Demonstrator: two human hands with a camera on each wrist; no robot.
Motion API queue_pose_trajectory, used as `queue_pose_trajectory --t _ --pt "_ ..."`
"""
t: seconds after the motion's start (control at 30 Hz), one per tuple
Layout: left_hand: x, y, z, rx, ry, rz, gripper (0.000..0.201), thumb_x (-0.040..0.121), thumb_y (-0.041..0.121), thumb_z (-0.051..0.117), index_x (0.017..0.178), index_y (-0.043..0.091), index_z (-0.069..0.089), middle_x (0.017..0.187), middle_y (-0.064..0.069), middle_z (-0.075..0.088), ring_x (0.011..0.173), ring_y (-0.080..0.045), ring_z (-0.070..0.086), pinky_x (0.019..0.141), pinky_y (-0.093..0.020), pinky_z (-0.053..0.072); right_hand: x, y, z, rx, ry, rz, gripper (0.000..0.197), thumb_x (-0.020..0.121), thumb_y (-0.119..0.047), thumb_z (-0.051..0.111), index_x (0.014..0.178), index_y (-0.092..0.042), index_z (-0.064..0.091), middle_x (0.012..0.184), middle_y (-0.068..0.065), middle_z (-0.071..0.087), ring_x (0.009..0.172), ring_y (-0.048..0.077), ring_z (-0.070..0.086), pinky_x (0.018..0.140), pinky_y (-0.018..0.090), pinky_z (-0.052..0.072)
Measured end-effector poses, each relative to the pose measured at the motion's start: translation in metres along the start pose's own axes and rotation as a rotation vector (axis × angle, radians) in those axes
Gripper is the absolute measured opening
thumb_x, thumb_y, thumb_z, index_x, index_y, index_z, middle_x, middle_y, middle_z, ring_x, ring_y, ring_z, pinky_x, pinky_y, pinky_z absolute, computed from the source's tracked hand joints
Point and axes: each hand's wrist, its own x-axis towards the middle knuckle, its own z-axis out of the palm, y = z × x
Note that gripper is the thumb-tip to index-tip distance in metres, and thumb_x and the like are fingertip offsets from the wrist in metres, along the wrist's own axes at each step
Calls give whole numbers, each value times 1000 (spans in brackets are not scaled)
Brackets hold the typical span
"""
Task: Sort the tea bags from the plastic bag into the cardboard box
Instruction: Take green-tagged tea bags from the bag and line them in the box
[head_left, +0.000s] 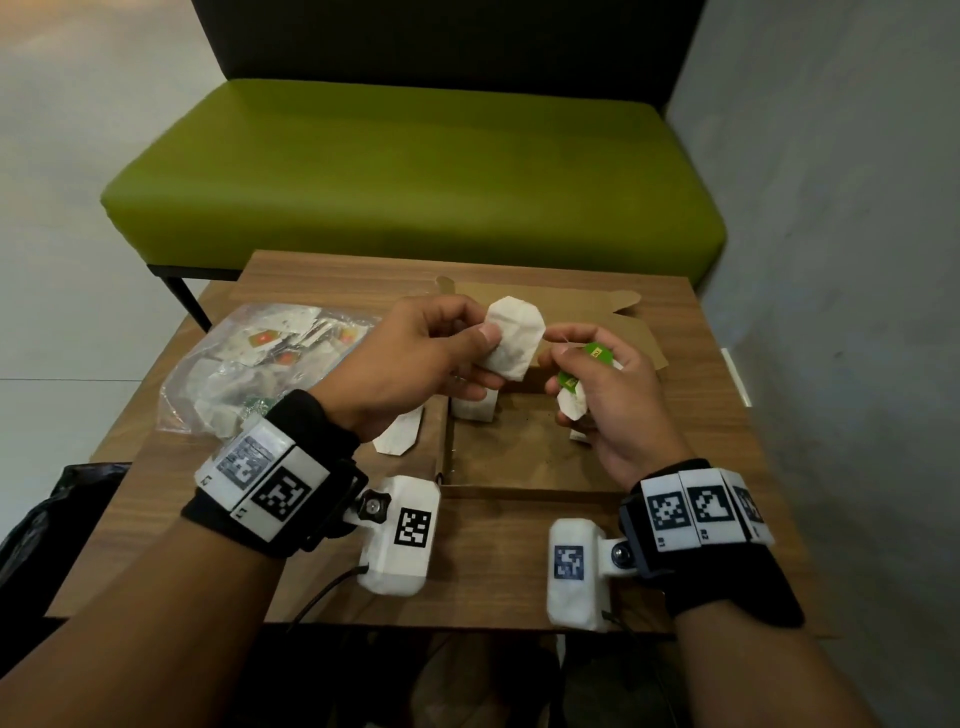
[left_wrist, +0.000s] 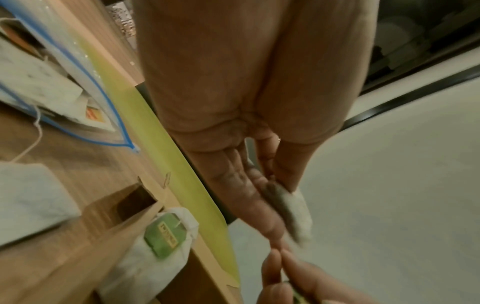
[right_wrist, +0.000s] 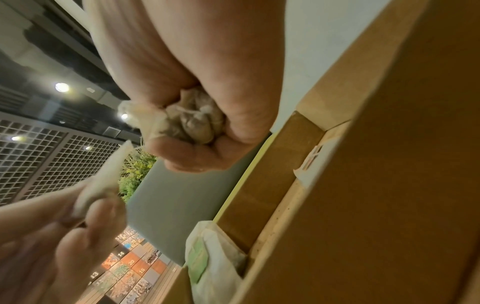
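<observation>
My left hand pinches a white tea bag above the open cardboard box. In the left wrist view that tea bag sits between thumb and fingers. Just to its right, my right hand clutches crumpled tea bags with green tags, and its thumb and forefinger pinch a thin string. The right wrist view shows the bunched bags in its fist. One tea bag with a green tag leans in the box's far left corner. The plastic bag lies at the left.
A loose tea bag lies on the wooden table between the plastic bag and the box. The box's flaps spread toward the far edge. A green bench stands beyond the table, and a grey wall runs along the right.
</observation>
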Motion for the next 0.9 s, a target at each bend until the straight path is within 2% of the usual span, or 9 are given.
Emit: queue_pose_trajectory --t 0.07,0.2,0.3,0.4,0.53,0.67,0.77,0.83,0.9 --pt "-1 2 -3 -31 -18 28 10 93 18 63 84 16 66 78 3 67 72 -9 62 68 -25 51 1 1 -2 12 4 7 10 97 -13 64 92 -18 72 74 0 67 60 9 59 43 23 45" --pt "-2 5 -5 -117 16 48 6 87 22 64 86 18 68 78 4 61 66 -5 49 54 -14 38 1 7 -5 69 -68 93 14 91 -25 70 99 -14 70 73 -2 64 59 9 57 40 21 42" --pt "1 6 -9 -156 98 96 14 95 11 59 96 20 70 74 7 56 63 -4 46 49 -17 34 1 9 -7 55 -109 130 4 89 -15 72 92 -17 70 73 -4 66 57 8 57 38 19 41" --pt "1 7 -11 -118 123 122 22 98 9 56 104 25 70 78 6 56 63 -5 48 49 -18 35 3 10 -8 49 -62 145 11 91 -3 67 92 -13 71 71 -2 66 54 8 56 37 18 40" --pt "-1 9 -9 -46 97 107 21 100 12 53 105 23 70 75 4 56 59 -5 47 49 -17 36 5 11 -8 33 -11 68 10 91 -7 70 96 -16 73 76 0 64 58 8 57 40 20 41" --pt "-4 12 -5 -6 57 116 15 100 15 53 98 17 68 71 6 58 56 -5 46 48 -16 35 4 9 -3 -130 -47 -111 25 87 -8 75 107 -23 74 103 1 70 80 12 65 59 23 52" --pt "-5 16 -4 -17 29 129 12 99 16 55 95 13 66 70 5 60 55 -6 48 48 -18 35 5 12 4 -193 -153 -174 47 81 -15 80 121 -36 68 123 4 68 107 25 68 81 42 60" --pt "-6 19 -3 -33 7 151 11 98 15 55 98 9 65 72 3 62 56 -6 50 48 -19 37 5 13 10 -203 -220 -184 56 77 -19 79 127 -37 64 126 4 67 112 27 67 89 47 59" --pt "-7 21 -2 -56 -12 182 10 98 14 55 98 9 64 74 1 62 57 -7 53 47 -19 40 3 15 14 -243 -267 -201 46 81 -17 78 123 -32 66 120 2 70 109 23 69 92 49 58"
